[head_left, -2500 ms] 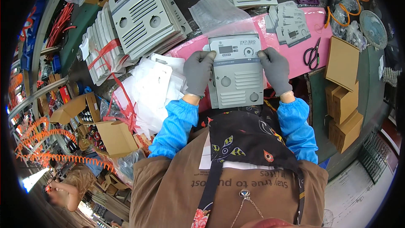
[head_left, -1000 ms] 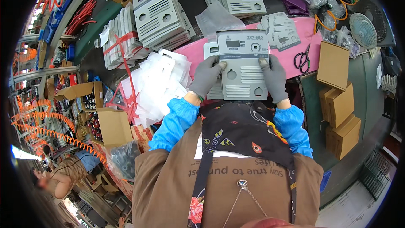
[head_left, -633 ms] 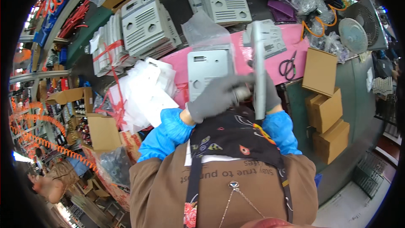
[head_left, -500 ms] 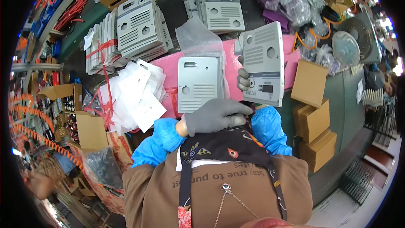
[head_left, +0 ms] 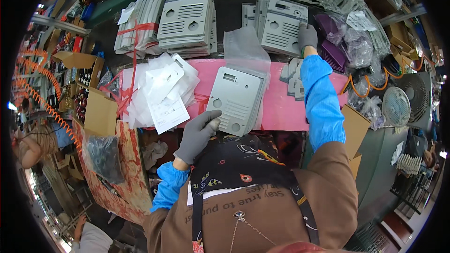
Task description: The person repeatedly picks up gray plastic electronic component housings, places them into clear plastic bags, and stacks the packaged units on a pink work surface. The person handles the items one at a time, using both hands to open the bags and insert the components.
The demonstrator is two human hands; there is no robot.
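Note:
My right hand (head_left: 307, 37), in a grey glove, reaches far out to the back stack. Its fingers close over the right edge of the top grey metal panel (head_left: 280, 32), which has slots, round holes and a dark printed band. Closer in, my gloved left hand (head_left: 199, 136) is at the lower left edge of another slotted panel (head_left: 236, 96) on a stack. Its thumb and fingertips are drawn together there; whether anything is pinched between them is hidden. Translucent wrapping film (head_left: 246, 44) lies behind this near stack.
A pink mat (head_left: 281, 107) lies under the near stack. White sheets (head_left: 164, 79) pile up at left. More panels (head_left: 185, 16) stand behind, beside a red-tied bundle (head_left: 138, 30). Small grey plates (head_left: 294, 82) sit near my right sleeve. A fan (head_left: 396, 106) and cardboard box (head_left: 356, 126) are at right.
My right hand has carried its panel from in front of me to the back right stack. My left hand has moved from my apron to the near stack's lower left edge. The view has turned.

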